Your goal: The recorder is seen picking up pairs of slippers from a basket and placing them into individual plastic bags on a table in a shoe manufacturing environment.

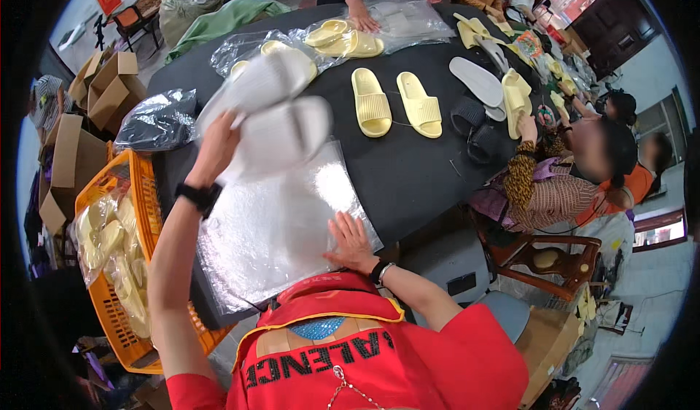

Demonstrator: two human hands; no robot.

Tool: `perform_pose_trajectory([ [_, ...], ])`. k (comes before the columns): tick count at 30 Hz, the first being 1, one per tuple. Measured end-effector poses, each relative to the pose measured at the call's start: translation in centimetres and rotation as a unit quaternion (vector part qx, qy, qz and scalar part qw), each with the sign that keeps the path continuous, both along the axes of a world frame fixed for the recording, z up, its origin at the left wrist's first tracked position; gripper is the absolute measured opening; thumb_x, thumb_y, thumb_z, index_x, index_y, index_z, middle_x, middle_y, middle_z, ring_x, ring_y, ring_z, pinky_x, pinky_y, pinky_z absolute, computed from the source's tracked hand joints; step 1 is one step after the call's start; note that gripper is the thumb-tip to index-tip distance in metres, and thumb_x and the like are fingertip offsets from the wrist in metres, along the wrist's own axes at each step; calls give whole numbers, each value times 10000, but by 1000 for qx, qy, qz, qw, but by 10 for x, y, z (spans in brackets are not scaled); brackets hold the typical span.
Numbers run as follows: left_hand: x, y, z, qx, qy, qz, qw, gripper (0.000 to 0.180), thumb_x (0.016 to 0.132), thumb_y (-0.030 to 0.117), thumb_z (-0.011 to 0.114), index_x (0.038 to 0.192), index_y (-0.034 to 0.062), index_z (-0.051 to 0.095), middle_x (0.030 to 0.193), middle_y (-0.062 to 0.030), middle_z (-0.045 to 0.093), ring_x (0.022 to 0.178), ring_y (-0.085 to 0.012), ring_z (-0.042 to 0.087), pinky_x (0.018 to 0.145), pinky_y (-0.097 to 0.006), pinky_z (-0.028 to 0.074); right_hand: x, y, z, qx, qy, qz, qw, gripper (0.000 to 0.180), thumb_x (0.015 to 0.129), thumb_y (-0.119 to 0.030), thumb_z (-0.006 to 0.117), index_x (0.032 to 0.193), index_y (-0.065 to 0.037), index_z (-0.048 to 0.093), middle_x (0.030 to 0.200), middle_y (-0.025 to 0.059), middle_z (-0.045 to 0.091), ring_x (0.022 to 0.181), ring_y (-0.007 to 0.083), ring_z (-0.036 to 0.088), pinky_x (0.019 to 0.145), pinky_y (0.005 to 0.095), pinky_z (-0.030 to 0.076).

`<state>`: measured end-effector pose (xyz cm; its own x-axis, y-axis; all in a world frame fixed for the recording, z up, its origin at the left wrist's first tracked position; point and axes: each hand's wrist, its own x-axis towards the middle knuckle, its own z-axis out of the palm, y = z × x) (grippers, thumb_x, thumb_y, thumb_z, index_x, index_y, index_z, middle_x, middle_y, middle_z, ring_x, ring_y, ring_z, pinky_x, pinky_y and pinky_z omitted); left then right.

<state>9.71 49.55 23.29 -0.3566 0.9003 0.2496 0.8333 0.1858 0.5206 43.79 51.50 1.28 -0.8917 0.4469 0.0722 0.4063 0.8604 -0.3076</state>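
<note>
Red short-sleeved top (467, 352), dark lettering (317, 362), silvery chain (338, 373), black left wristband (198, 197), silvery right bracelet (385, 273)

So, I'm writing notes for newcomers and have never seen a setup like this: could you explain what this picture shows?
There is no machine here, just a person's bare hands. The one picture comes from a wide fisheye camera on that person's head, looking down, so straight edges bend near the rim.

The left hand holds a pair of white slippers, blurred. The right hand lies open on clear plastic at the near edge of the dark table. Beyond, a pale yellow pair sits unwrapped. At left, an orange basket holds bagged yellow slippers. The hand across the table belongs to someone else.
</note>
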Motion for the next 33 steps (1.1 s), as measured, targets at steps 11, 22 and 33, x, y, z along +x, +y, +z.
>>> perform_pose_trajectory([
  [11,-5,-18,-78,-72,10,86,994,369,840,253,530,1176,102,507,1207,-144,483,1143,-315,413,941,-395,344,-4,25,22,-110,119,-106,981,596,725,-269,628,1234,-35,426,1352,289,207,1207,430,282,995,457,249],
  [22,-6,-207,-165,2,-471,463,751,642,873,528,325,1282,33,321,1130,-86,466,875,-193,501,699,-317,424,-40,77,32,-289,93,-263,916,677,843,-397,489,1351,-43,217,1355,226,287,1227,368,303,1002,456,224],
  [33,25,-159,-130,-21,-607,264,749,656,909,505,232,1310,-7,318,1318,-134,368,1206,-208,355,1004,-318,270,-47,96,38,-315,16,-282,906,705,853,-514,377,1365,-62,201,1367,199,290,1243,345,295,999,467,203],
])
